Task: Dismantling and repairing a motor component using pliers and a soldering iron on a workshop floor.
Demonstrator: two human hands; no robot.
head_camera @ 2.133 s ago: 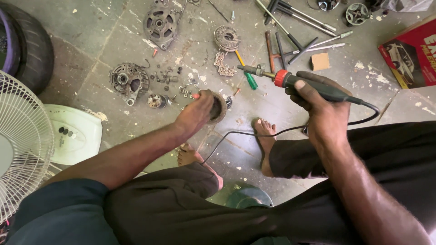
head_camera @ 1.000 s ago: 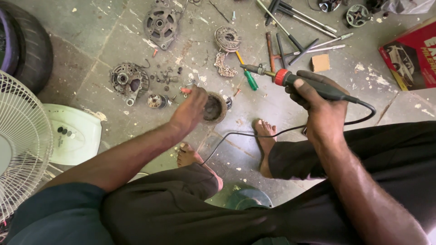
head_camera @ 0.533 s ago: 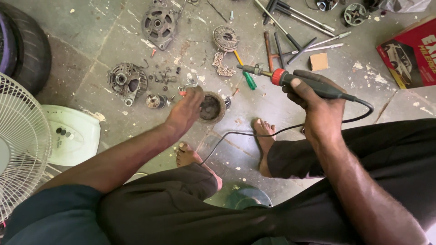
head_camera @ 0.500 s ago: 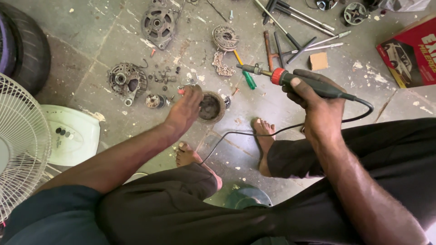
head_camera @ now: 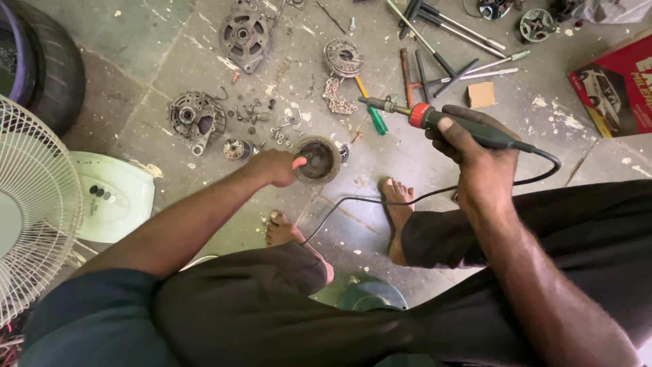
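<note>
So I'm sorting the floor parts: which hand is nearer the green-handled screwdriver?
Right. The right hand, holding the soldering iron, is just right of the green-handled screwdriver; the left hand is farther, lower left.

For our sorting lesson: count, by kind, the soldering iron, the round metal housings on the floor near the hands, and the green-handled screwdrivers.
Soldering iron, in the right hand: 1
Round metal housings, one by the left hand: 3
Green-handled screwdriver: 1
Total: 5

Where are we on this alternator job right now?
Done: unit stripped, housings and screws spread on the floor. In hand: left hand puts a red-handled tool into the round part; right hand holds the soldering iron raised. Left: soldering, reassembly.
</note>
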